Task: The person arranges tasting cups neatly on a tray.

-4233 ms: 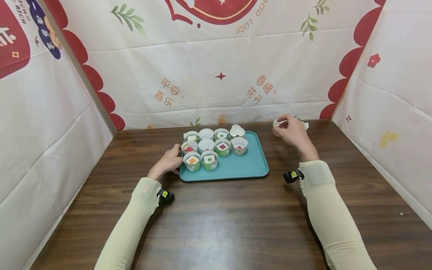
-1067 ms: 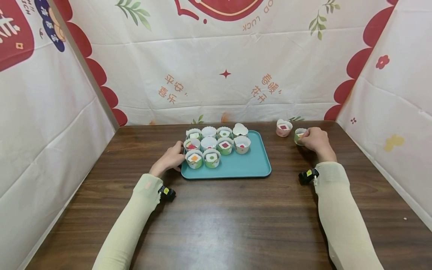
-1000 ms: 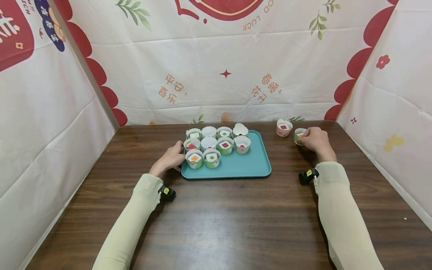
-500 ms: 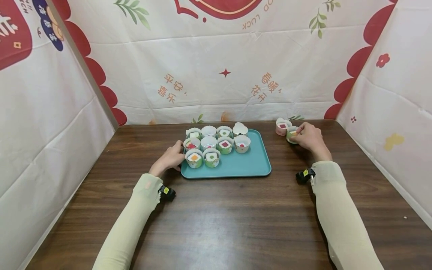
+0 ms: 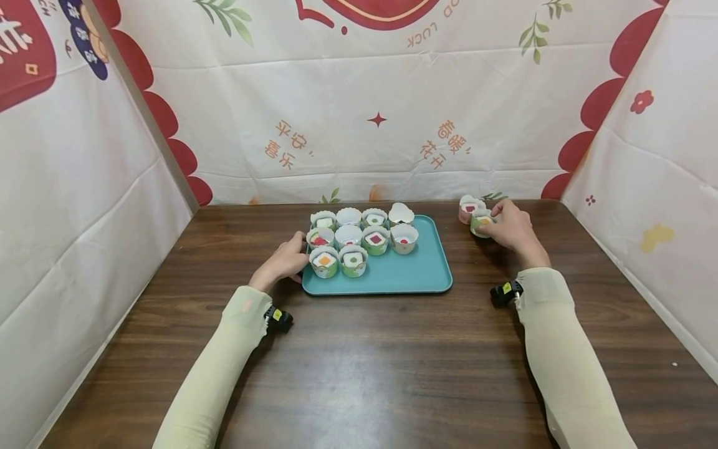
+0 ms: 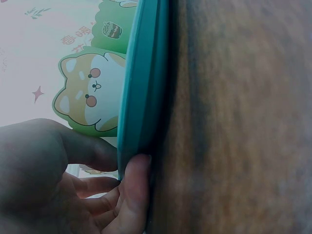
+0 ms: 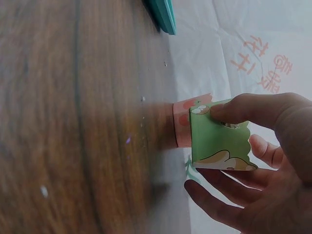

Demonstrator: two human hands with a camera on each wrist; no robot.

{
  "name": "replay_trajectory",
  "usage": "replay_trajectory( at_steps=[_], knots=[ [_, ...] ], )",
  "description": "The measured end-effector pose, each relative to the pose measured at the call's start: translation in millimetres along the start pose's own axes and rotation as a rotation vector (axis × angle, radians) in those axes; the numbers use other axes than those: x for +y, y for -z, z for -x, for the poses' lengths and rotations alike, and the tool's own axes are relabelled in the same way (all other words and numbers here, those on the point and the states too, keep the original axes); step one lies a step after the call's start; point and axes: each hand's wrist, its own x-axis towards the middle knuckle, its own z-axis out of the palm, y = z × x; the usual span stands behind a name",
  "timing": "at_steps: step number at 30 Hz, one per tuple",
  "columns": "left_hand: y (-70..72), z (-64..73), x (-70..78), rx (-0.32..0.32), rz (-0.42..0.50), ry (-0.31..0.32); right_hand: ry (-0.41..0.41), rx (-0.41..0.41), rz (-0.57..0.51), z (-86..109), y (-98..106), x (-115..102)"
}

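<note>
At the tray's left edge, my left hand [image 5: 283, 259] grips the rim of the teal tray [image 5: 404, 274]; the left wrist view has its fingers [image 6: 134, 187] curled about that rim. Several paper baking cups stand on the tray, among them a green cup with an orange-and-white piece [image 5: 323, 262] and a cup with a red piece inside [image 5: 404, 239]. Right of the tray, my right hand [image 5: 515, 229] pinches a green paper baking cup [image 7: 219, 139] between thumb and fingers. In the right wrist view its base looks raised off the table. Just behind it stands a pink paper cup [image 5: 467, 211].
The brown wooden table [image 5: 348, 374] reaches toward me. A printed white cloth [image 5: 359, 93] hangs behind it, with more white cloth [image 5: 662, 187] along both sides. A small white speck [image 5: 675, 364] lies at the right.
My right hand was near the pink cup at first, then took hold of the green cup farther right and has brought it left, beside the pink one. The left hand stays at the tray.
</note>
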Motion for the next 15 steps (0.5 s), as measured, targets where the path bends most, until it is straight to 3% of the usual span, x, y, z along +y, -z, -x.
replay_trajectory(
  at_steps=[15],
  knots=[
    [-0.8, 0.3, 0.1, -0.005, 0.021, 0.001, 0.035, -0.030, 0.001, -0.9, 1.5, -8.6]
  ],
)
